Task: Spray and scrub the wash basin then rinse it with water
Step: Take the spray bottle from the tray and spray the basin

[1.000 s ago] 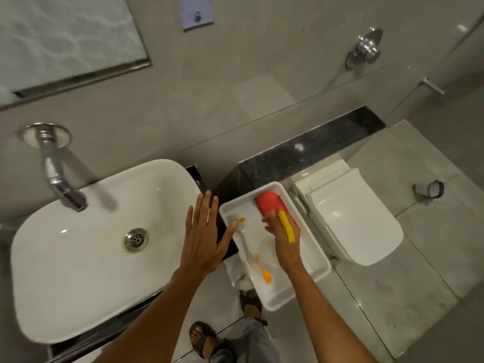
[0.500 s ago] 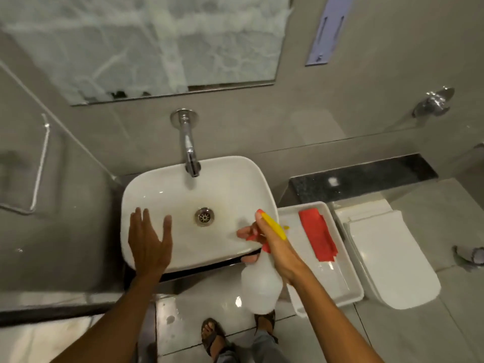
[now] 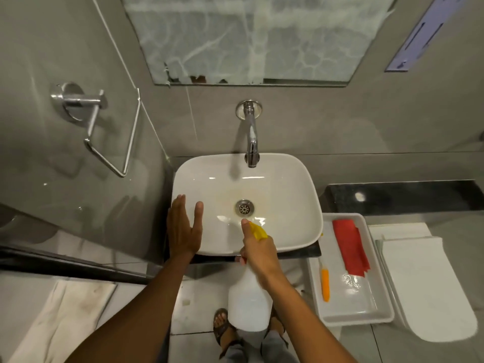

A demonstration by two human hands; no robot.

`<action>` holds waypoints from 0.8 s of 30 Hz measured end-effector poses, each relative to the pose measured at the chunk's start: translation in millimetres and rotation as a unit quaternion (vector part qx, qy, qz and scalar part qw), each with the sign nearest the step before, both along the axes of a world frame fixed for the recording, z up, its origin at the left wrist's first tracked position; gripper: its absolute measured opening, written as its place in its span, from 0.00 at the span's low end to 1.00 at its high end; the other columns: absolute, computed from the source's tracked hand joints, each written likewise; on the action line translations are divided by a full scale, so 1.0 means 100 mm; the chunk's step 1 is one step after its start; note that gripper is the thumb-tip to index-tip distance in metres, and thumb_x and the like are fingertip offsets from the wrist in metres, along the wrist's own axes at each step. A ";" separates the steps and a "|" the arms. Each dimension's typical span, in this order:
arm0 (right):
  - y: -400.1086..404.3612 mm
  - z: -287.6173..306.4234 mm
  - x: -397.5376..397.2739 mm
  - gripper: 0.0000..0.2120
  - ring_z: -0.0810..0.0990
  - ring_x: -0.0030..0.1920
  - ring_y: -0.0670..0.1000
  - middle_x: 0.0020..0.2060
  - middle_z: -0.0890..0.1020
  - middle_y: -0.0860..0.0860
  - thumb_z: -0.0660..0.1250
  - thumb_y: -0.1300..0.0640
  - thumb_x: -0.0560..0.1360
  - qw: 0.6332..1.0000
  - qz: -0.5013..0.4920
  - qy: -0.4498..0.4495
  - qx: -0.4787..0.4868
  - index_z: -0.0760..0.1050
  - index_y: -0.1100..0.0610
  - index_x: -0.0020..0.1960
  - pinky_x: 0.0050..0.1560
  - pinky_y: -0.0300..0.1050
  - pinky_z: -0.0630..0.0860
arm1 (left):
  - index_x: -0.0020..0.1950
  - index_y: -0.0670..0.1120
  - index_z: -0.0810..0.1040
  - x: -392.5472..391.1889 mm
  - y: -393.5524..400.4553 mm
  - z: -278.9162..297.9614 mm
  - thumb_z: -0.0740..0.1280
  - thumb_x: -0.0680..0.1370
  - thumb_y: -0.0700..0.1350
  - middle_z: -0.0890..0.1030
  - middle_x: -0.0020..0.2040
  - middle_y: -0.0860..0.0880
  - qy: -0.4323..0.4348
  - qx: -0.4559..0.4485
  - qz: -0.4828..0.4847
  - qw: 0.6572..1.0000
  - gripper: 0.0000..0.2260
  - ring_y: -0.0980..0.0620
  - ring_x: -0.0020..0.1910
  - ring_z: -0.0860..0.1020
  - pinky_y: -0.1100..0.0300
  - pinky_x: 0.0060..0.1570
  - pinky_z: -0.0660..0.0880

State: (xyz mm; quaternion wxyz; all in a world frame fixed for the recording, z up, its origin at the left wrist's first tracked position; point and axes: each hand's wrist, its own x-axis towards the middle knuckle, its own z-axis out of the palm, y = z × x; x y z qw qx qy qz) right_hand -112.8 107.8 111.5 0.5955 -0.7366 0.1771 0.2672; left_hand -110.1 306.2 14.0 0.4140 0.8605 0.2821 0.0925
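The white wash basin point(image 3: 285, 189) sits below a chrome wall tap point(image 3: 251, 142), with a metal drain point(image 3: 244, 207) ringed by a yellowish stain. My right hand point(image 3: 258, 251) grips the neck of a white spray bottle point(image 3: 248, 302); its yellow nozzle points over the basin's front rim toward the drain. My left hand point(image 3: 184, 229) is flat and open, fingers apart, over the basin's left front edge, holding nothing.
A white tray point(image 3: 358, 317) to the right holds a red cloth point(image 3: 350, 246) and an orange-handled brush point(image 3: 324, 282). A closed white toilet point(image 3: 429, 292) stands further right. A chrome towel holder point(image 3: 104, 132) juts from the left wall. My sandalled feet point(image 3: 222, 326) are below.
The right hand lifted the spray bottle out of the tray and carried it over the basin's front. The left hand moved to the basin's left edge. The view swung left onto the basin.
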 end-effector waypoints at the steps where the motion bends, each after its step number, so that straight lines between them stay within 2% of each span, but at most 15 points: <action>1: 0.00 0.00 0.02 0.27 0.84 0.33 0.57 0.27 0.83 0.54 0.61 0.35 0.81 1.000 -0.012 0.010 0.019 0.81 0.60 0.48 0.58 0.61 0.83 | 0.87 0.48 0.59 0.00 0.00 -0.01 0.44 0.77 0.80 0.61 0.87 0.48 0.000 0.000 0.002 1.000 0.48 0.47 0.87 0.58 0.52 0.86 0.47; 4: -0.05 0.00 0.14 0.22 0.90 0.45 0.60 0.39 0.89 0.59 0.63 0.37 0.82 0.992 -0.060 0.044 0.102 0.79 0.56 0.51 0.56 0.61 0.85 | 0.86 0.49 0.61 -0.01 -0.02 -0.02 0.46 0.79 0.77 0.63 0.86 0.48 0.006 0.013 0.008 1.000 0.44 0.45 0.86 0.59 0.51 0.85 0.48; 6: -0.10 -0.01 0.21 0.22 0.90 0.44 0.57 0.43 0.90 0.60 0.62 0.39 0.83 0.990 -0.080 0.041 0.109 0.80 0.58 0.51 0.55 0.60 0.86 | 0.86 0.48 0.63 0.00 -0.02 -0.03 0.48 0.81 0.74 0.65 0.86 0.47 0.010 0.031 0.005 0.999 0.41 0.45 0.86 0.61 0.50 0.86 0.50; 8: -0.19 -0.02 0.26 0.21 0.87 0.37 0.54 0.37 0.89 0.57 0.62 0.41 0.84 0.993 -0.094 0.013 0.069 0.80 0.57 0.47 0.49 0.55 0.85 | 0.85 0.48 0.64 0.00 -0.03 -0.04 0.48 0.82 0.72 0.66 0.85 0.46 0.015 0.044 0.000 0.999 0.40 0.44 0.85 0.62 0.48 0.87 0.50; 10: -0.31 -0.04 0.29 0.19 0.82 0.30 0.54 0.30 0.83 0.56 0.63 0.43 0.84 0.990 -0.132 0.002 0.052 0.78 0.56 0.44 0.41 0.51 0.83 | 0.85 0.48 0.64 0.01 -0.04 -0.06 0.48 0.81 0.72 0.67 0.85 0.46 0.020 0.051 -0.005 0.999 0.40 0.43 0.85 0.62 0.48 0.86 0.50; 11: -0.38 -0.05 0.29 0.18 0.80 0.29 0.54 0.29 0.80 0.57 0.64 0.43 0.84 0.988 -0.146 0.002 0.055 0.78 0.56 0.44 0.40 0.51 0.82 | 0.85 0.48 0.65 0.01 -0.04 -0.07 0.48 0.81 0.73 0.67 0.85 0.47 0.023 0.054 -0.005 0.998 0.40 0.43 0.85 0.63 0.48 0.86 0.51; 13: -0.51 -0.07 0.27 0.19 0.83 0.31 0.56 0.31 0.83 0.58 0.64 0.42 0.84 0.987 -0.151 -0.005 0.056 0.78 0.57 0.45 0.43 0.51 0.83 | 0.84 0.48 0.66 0.00 -0.04 -0.08 0.48 0.80 0.73 0.68 0.84 0.46 0.023 0.061 -0.006 0.998 0.41 0.42 0.85 0.64 0.47 0.85 0.51; 15: -0.65 -0.09 0.24 0.22 0.90 0.40 0.58 0.38 0.89 0.61 0.63 0.41 0.84 0.985 -0.154 -0.004 0.076 0.79 0.60 0.48 0.45 0.49 0.86 | 0.84 0.48 0.67 0.00 -0.04 -0.07 0.48 0.80 0.74 0.69 0.84 0.46 0.020 0.066 -0.007 0.998 0.41 0.41 0.84 0.65 0.47 0.85 0.51; 17: -0.79 -0.10 0.18 0.24 0.90 0.46 0.60 0.43 0.89 0.64 0.65 0.41 0.83 0.981 -0.172 0.005 0.093 0.81 0.63 0.50 0.48 0.50 0.86 | 0.83 0.47 0.67 0.00 -0.05 -0.07 0.47 0.80 0.75 0.70 0.83 0.45 0.016 0.069 -0.008 0.997 0.43 0.41 0.84 0.66 0.49 0.85 0.51; 18: -0.84 -0.11 0.16 0.23 0.90 0.46 0.60 0.42 0.89 0.63 0.65 0.41 0.83 0.981 -0.174 0.002 0.083 0.81 0.62 0.49 0.50 0.51 0.86 | 0.83 0.47 0.68 0.00 -0.05 -0.06 0.45 0.79 0.76 0.70 0.83 0.45 0.015 0.072 -0.009 0.997 0.44 0.41 0.84 0.66 0.50 0.84 0.50; 21: -0.94 -0.15 0.05 0.19 0.84 0.32 0.55 0.30 0.85 0.52 0.67 0.40 0.81 0.984 -0.174 -0.013 0.037 0.82 0.51 0.38 0.45 0.54 0.84 | 0.82 0.47 0.69 0.00 -0.05 -0.06 0.46 0.80 0.75 0.71 0.82 0.45 0.015 0.076 -0.009 0.997 0.43 0.41 0.83 0.67 0.49 0.84 0.51; 23: -0.93 -0.16 -0.03 0.18 0.81 0.30 0.52 0.28 0.81 0.51 0.67 0.40 0.81 0.985 -0.167 -0.015 0.030 0.83 0.50 0.40 0.47 0.57 0.83 | 0.81 0.46 0.69 0.00 -0.05 -0.07 0.48 0.81 0.73 0.72 0.82 0.45 0.010 0.073 -0.005 0.997 0.40 0.41 0.82 0.68 0.47 0.85 0.53; 24: -0.90 -0.15 -0.07 0.18 0.84 0.33 0.54 0.30 0.84 0.53 0.66 0.40 0.81 0.988 -0.153 -0.014 0.033 0.83 0.52 0.43 0.49 0.57 0.83 | 0.81 0.46 0.70 0.00 -0.05 -0.07 0.49 0.82 0.72 0.72 0.81 0.44 0.007 0.070 -0.003 0.998 0.39 0.41 0.82 0.68 0.47 0.85 0.54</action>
